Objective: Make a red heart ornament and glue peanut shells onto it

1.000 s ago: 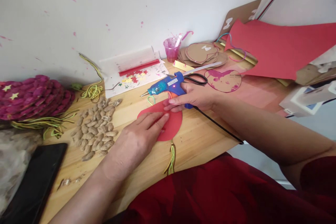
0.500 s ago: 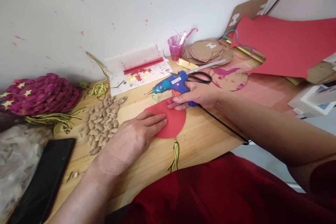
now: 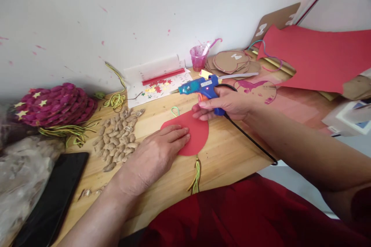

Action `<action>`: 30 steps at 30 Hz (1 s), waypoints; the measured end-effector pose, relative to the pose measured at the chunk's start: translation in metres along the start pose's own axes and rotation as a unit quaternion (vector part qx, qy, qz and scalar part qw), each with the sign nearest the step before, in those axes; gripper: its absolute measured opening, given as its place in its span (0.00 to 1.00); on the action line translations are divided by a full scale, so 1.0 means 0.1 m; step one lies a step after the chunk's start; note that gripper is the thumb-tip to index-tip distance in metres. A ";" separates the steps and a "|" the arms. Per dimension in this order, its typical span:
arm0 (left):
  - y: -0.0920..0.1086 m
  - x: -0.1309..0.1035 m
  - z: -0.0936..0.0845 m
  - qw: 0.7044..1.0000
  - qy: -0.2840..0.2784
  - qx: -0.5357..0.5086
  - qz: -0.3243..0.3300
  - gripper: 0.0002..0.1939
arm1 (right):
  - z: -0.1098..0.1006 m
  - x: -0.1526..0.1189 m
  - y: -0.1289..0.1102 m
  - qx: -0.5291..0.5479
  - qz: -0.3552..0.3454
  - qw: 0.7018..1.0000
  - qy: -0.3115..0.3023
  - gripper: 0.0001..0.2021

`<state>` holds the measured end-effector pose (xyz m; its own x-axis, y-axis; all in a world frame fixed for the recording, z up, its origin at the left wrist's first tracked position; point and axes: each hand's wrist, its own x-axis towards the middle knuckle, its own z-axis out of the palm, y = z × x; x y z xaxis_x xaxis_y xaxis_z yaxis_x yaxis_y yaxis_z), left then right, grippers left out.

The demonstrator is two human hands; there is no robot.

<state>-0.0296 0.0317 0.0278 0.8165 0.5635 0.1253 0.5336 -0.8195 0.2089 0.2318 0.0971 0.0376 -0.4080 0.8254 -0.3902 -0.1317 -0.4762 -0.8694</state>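
A round piece of red paper (image 3: 197, 139) lies on the wooden table, with a green loop (image 3: 175, 111) at its upper edge and a yellow-green tassel (image 3: 197, 173) at its lower edge. My left hand (image 3: 165, 142) rests flat on the left part of the paper, fingers stretched out, holding nothing. In my right hand (image 3: 226, 104) is a blue glue gun (image 3: 210, 86), its nozzle pointing left above the table. The right fingers wrap round its handle and orange trigger, over the paper's upper right edge.
Peanuts (image 3: 116, 139) lie left of my left hand, near a black phone (image 3: 52, 197). Purple peanut-covered discs (image 3: 58, 106) are stacked at the left. Behind are star cutouts (image 3: 158, 87), a pink cup (image 3: 198, 60) and cardboard discs (image 3: 228, 61). Large red paper (image 3: 321, 58) lies right.
My right hand has raised the glue gun slightly off the red round paper. My left hand stays on the paper. The whole view has shifted a little.
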 end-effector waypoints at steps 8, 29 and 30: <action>0.00 -0.04 0.03 1.000 0.015 -0.021 -0.017 0.22 | 0.02 -0.04 -0.02 0.021 -0.038 0.999 0.001 0.08; 0.07 0.00 0.04 0.998 -0.031 0.011 -0.047 0.26 | 0.16 -0.06 0.05 -0.019 0.049 0.998 -0.021 0.19; 0.09 0.00 0.04 0.998 -0.033 0.019 -0.052 0.26 | 0.15 -0.05 0.05 -0.021 0.048 0.998 -0.018 0.19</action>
<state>-0.0234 0.0240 0.0256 0.7687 0.6382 0.0413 0.6225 -0.7615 0.1806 0.2196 0.0855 0.0396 -0.4501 0.7642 -0.4620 -0.0533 -0.5395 -0.8403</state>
